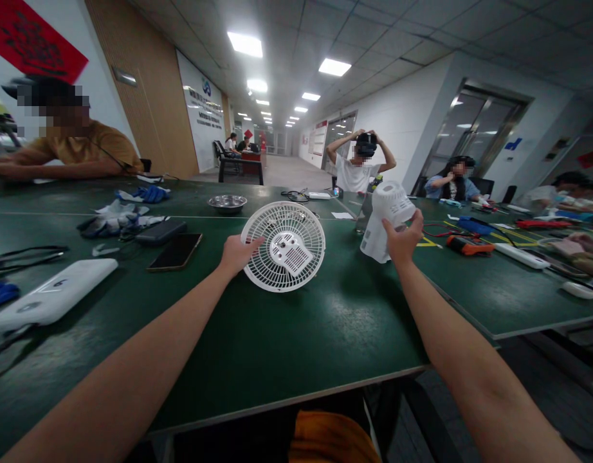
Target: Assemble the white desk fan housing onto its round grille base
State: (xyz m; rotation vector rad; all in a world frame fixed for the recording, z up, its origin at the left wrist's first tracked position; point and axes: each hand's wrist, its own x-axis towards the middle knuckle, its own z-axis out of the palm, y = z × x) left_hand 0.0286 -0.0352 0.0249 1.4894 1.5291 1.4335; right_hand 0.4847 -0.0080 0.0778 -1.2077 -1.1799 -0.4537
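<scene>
The left rim of a white grille point(287, 251) is pinched by the left hand point(235, 254), with a finger laid across the bars. The grille's round face is turned toward the viewer, and its hub plate is shown in the middle. A white housing point(386, 215) is gripped by the right hand point(403, 239), thumb and fingers being spread over its lower part; it is held tilted. Whether either piece is touching the table point(296, 334) cannot be told.

The hands are held well apart. Between grille and housing a gap is left, with green tabletop seen through it. On the near side of both hands, a broad open stretch is offered down to the front edge point(296, 400), by which the forearms are crossed.

Room to the left of the left hand is limited by a phone point(175, 251), with a dark box point(161, 233) just beyond it and gloves point(116, 218) farther out; a white device point(55, 292) is set well to the left. A metal bowl point(228, 203) is placed beyond the left hand.

To the right of the right hand, an orange meter point(470, 245) and a white strip point(521, 255) are laid out past some yellow lines. Beyond the housing, a person point(357, 173) is seated with both arms raised.
</scene>
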